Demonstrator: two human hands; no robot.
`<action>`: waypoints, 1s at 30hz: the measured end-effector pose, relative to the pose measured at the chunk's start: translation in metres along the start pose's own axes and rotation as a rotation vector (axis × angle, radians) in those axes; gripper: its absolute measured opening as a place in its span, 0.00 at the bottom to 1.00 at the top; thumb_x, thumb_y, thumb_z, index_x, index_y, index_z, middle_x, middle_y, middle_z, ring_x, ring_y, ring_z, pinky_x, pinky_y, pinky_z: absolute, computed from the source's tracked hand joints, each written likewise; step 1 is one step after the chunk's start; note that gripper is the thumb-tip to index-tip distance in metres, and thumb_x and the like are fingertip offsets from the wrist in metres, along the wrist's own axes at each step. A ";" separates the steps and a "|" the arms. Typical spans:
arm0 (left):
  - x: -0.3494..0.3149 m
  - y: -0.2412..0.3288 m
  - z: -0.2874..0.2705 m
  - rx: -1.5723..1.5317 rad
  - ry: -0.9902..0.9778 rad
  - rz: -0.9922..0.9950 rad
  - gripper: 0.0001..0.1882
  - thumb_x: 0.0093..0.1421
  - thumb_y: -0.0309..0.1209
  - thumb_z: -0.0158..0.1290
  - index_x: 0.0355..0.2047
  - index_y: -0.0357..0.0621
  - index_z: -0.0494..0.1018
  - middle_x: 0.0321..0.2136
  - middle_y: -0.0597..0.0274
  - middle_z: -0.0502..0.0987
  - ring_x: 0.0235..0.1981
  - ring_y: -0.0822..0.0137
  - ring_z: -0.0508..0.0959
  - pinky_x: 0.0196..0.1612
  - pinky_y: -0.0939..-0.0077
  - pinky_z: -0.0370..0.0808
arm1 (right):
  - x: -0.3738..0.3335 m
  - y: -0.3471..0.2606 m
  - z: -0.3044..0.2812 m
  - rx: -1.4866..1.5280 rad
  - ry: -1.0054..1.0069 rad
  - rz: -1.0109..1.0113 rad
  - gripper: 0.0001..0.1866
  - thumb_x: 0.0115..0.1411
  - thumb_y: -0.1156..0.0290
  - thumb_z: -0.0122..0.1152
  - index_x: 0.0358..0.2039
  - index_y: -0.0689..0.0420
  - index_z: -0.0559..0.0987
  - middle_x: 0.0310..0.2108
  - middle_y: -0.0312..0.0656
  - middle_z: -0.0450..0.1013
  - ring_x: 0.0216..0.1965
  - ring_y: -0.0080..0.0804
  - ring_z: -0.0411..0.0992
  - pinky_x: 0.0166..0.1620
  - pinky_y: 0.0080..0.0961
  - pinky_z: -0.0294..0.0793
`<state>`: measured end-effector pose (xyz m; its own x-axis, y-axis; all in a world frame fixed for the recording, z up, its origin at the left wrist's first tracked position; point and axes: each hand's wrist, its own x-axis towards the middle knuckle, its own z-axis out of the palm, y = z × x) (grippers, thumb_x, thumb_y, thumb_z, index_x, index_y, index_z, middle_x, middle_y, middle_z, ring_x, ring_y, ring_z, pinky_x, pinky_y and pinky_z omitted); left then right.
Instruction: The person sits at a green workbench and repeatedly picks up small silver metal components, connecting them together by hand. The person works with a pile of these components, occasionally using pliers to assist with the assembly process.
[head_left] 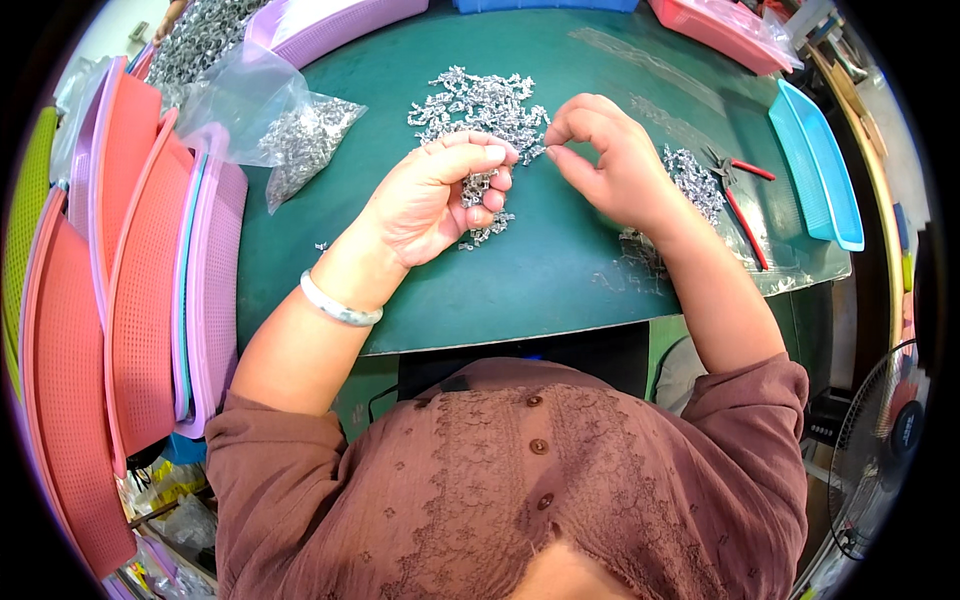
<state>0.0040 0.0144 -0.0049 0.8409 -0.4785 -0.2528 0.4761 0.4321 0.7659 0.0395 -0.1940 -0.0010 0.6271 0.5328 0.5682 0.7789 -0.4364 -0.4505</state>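
Note:
My left hand (425, 205) is turned palm up with its fingers curled around several small silvery metal parts (476, 186); its thumb presses on the index finger. Close by on the right, my right hand (618, 170) has thumb and forefinger drawn together at the edge of the heap. Whatever sits between those fingertips is too small to make out. Just beyond both hands spreads a heap of small metal parts (485, 100) on the green tabletop (540, 285). A smaller cluster (490, 232) lies below my left fingers.
Right of my right forearm are another pile of metal parts (692, 182) and red-handled pliers (742, 213). A blue plastic basket (815, 165) stands at the right edge. To the left, a clear bag (310, 150) holds more parts, beside stacked pink baskets (150, 300). A fan (880, 440) stands lower right.

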 end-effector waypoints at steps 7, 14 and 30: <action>-0.002 -0.002 0.010 0.099 0.058 -0.090 0.08 0.57 0.33 0.50 0.31 0.40 0.71 0.21 0.67 0.70 0.19 0.77 0.68 0.18 0.88 0.64 | 0.002 -0.016 0.002 0.030 0.043 -0.115 0.06 0.44 0.79 0.58 0.24 0.58 0.72 0.27 0.39 0.69 0.33 0.38 0.66 0.36 0.29 0.67; -0.001 -0.006 0.012 0.125 0.100 -0.067 0.07 0.56 0.32 0.51 0.29 0.42 0.71 0.20 0.67 0.69 0.18 0.76 0.67 0.18 0.87 0.62 | 0.002 -0.020 0.004 0.011 0.032 -0.157 0.07 0.42 0.79 0.59 0.23 0.58 0.71 0.27 0.38 0.68 0.32 0.38 0.66 0.35 0.29 0.66; 0.000 -0.010 0.011 0.247 0.108 0.061 0.04 0.56 0.27 0.51 0.31 0.41 0.71 0.20 0.69 0.70 0.18 0.80 0.68 0.17 0.88 0.61 | 0.000 -0.019 0.003 0.038 0.014 -0.132 0.06 0.44 0.78 0.59 0.25 0.58 0.73 0.28 0.39 0.69 0.33 0.39 0.66 0.35 0.30 0.67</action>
<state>-0.0038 0.0019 -0.0066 0.8950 -0.3675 -0.2528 0.3576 0.2522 0.8992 0.0242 -0.1834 0.0056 0.5194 0.5731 0.6339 0.8544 -0.3351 -0.3972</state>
